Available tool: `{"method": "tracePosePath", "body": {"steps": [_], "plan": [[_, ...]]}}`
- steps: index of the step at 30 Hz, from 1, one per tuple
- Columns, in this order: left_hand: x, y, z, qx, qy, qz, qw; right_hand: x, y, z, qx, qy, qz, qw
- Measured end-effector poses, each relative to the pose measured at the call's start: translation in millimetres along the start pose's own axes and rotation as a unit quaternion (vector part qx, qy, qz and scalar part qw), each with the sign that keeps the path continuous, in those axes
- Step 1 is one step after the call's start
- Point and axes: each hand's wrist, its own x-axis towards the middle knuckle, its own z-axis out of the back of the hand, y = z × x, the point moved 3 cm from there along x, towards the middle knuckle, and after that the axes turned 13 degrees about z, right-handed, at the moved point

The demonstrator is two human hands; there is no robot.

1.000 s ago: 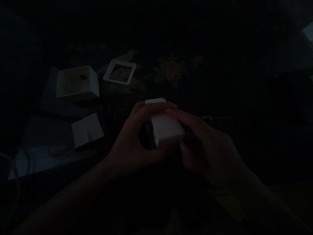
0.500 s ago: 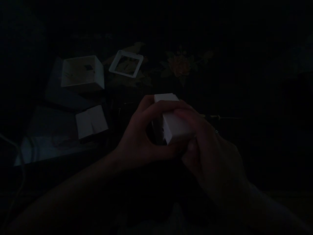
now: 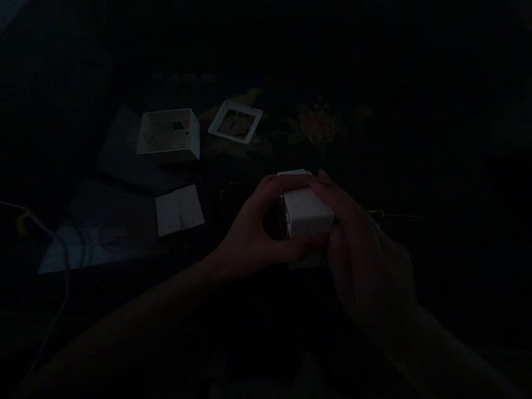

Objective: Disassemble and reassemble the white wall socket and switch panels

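A white box-shaped piece (image 3: 310,210) is held between my two hands, in very dim light. My left hand (image 3: 266,227) wraps round it from the left, thumb along the near side and forefinger over the far side. From the right, my right hand (image 3: 366,238) grips the same piece, its fingers on the top and far edge and its thumb near the lower right corner. The piece's underside and right end are hidden by my hands. What kind of device it is I cannot make out.
An open white box (image 3: 193,138) lies at the back left, with a white square frame (image 3: 216,124) beside it. Nearer is a flat white panel (image 3: 178,210) on something dark. A thin rod, perhaps a screwdriver (image 3: 378,213), lies behind my right hand. A pale cable (image 3: 64,277) runs at left.
The whole view has shifted, so things on the table appear further right and slightly lower. The white piece has turned a little in my hands; both still hold it.
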Motion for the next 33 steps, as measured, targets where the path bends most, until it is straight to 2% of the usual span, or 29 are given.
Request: {"method": "tracePosePath", "body": {"steps": [4, 8, 12, 15, 19, 21, 23, 26, 29, 33], "plan": [[2.9, 3.2, 0.0, -0.089, 0.017, 0.028, 0.996, 0.6, -5.7, 1.9, 0.046, -0.028, -0.006, 0.999], [3.7, 10.4, 0.2, -0.174, 0.037, 0.07, 0.982, -1.5, -10.5, 6.9, 0.084, -0.066, -0.041, 0.993], [5.2, 18.6, 1.3, -0.254, 0.031, 0.119, 0.959, -0.1, -21.4, 17.8, 0.07, -0.143, -0.09, 0.983], [5.5, 18.0, -0.6, -0.338, 0.034, 0.174, 0.924, -0.6, -38.8, 25.6, 0.096, -0.224, -0.142, 0.959], [-0.4, 8.4, -8.5, -0.437, 0.074, 0.22, 0.869, -6.9, -68.5, 26.4, 0.192, -0.293, -0.251, 0.902], [-5.1, 4.7, -12.5, -0.472, 0.099, 0.232, 0.845, -6.1, -80.2, 23.8, 0.232, -0.276, -0.293, 0.886], [-9.3, 3.6, -15.7, -0.481, 0.132, 0.244, 0.832, 2.3, -88.8, 23.3, 0.25, -0.257, -0.296, 0.885], [-11.4, 3.6, -15.7, -0.466, 0.15, 0.213, 0.845, 29.5, -101.4, 22.3, 0.265, -0.242, -0.281, 0.89], [-9.9, 1.2, -11.0, -0.457, 0.105, 0.159, 0.869, 66.7, -115.8, 11.8, 0.3, -0.21, -0.282, 0.887], [-9.1, -8.5, -4.6, -0.449, 0.007, 0.139, 0.883, 109.8, -130.8, -13.2, 0.347, -0.171, -0.291, 0.875]]}}
